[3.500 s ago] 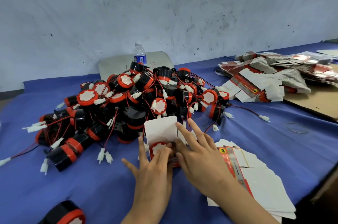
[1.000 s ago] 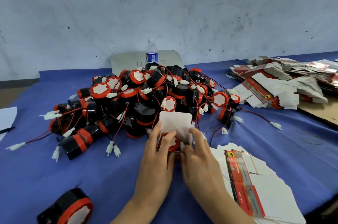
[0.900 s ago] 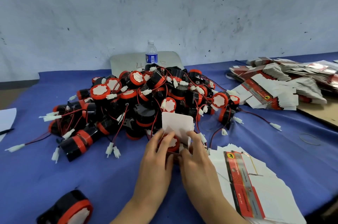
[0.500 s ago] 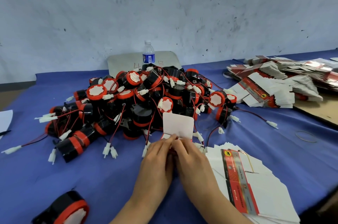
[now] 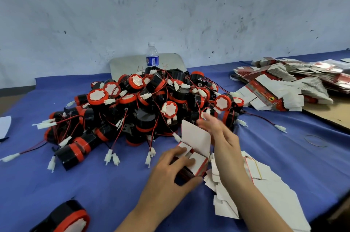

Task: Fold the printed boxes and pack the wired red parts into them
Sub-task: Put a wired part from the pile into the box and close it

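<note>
A: What changed?
B: The right hand [image 5: 217, 133] had lifted off the box [image 5: 199, 163], fingers spread.
A: And the box?
B: Just before the pile [image 5: 144, 108], flap [image 5: 195, 136] upright, gripped by the left hand [image 5: 170, 171].

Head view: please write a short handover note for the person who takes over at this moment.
Left hand grips the box, fingers pressing its inner flaps down. Right hand is open, blurred, behind the upright lid flap. Pile of wired red parts lies beyond; flat boxes lie at the right. Done: box formed, inner flaps in. Left: close the lid, then pack the pile.
</note>
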A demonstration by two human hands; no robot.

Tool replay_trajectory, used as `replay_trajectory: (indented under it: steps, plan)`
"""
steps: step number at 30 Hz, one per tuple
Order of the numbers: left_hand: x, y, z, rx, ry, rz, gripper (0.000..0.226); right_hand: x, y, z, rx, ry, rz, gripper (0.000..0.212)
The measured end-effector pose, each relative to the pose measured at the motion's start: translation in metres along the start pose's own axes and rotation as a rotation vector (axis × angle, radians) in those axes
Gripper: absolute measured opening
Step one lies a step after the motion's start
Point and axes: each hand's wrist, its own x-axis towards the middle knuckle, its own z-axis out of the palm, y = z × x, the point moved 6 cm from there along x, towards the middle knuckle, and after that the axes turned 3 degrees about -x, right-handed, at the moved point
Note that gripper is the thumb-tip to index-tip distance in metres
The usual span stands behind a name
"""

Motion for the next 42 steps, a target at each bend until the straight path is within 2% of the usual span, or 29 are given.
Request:
replay_trajectory:
  steps: [3, 10, 12, 15, 18, 20, 22, 25, 28, 31, 34, 38, 40, 42]
  plan:
    - [-0.001, -0.002, 0.001, -0.008, 0.001, -0.004, 0.040, 0.000, 0.004, 0.015, -0.103, -0.096, 0.017, 0.028]
    - [0.000, 0.001, 0.000, 0.003, 0.018, 0.019, 0.037, 0.003, 0.000, 0.012, -0.396, -0.092, -0.150, 0.020]
    - [0.001, 0.004, 0.000, 0.004, 0.025, 0.031, 0.037, 0.000, 0.002, 0.013, -0.450, -0.124, -0.158, 0.020]
    - [0.001, 0.007, -0.003, -0.035, 0.047, 0.015, 0.036, -0.006, 0.004, 0.017, -0.548, -0.140, -0.216, 0.032]
    - [0.001, 0.007, -0.009, -0.141, 0.161, -0.049, 0.049, -0.017, 0.004, 0.023, -0.598, -0.169, -0.302, 0.032]
    - [-0.002, 0.000, -0.013, -0.219, 0.297, -0.166, 0.059, -0.026, 0.005, 0.029, -0.624, -0.196, -0.347, 0.030]
    - [-0.006, -0.007, -0.014, -0.258, 0.358, -0.243, 0.070, -0.034, 0.005, 0.034, -0.705, -0.208, -0.443, 0.028]
    - [-0.006, -0.016, -0.009, -0.281, 0.300, -0.271, 0.089, -0.036, 0.006, 0.033, -0.747, -0.204, -0.462, 0.024]
    - [-0.002, -0.018, -0.006, -0.293, 0.225, -0.289, 0.090, -0.035, 0.010, 0.035, -0.749, -0.241, -0.424, 0.026]
    - [0.000, -0.016, -0.007, -0.263, 0.205, -0.302, 0.091, -0.036, 0.004, 0.037, -0.757, -0.163, -0.515, 0.027]
    - [-0.002, -0.013, -0.007, -0.245, 0.194, -0.262, 0.086, -0.038, 0.002, 0.042, -0.812, -0.126, -0.594, 0.033]
    - [0.004, -0.018, -0.016, -0.211, 0.106, -0.126, 0.064, -0.034, 0.012, 0.042, -0.837, -0.163, -0.547, 0.022]
    - [0.008, -0.027, -0.025, -0.271, 0.099, -0.137, 0.048, -0.032, 0.012, 0.041, -0.837, -0.182, -0.528, 0.018]
    - [0.012, -0.033, -0.032, -0.315, 0.113, -0.157, 0.041, -0.030, 0.012, 0.039, -0.879, -0.199, -0.533, 0.021]
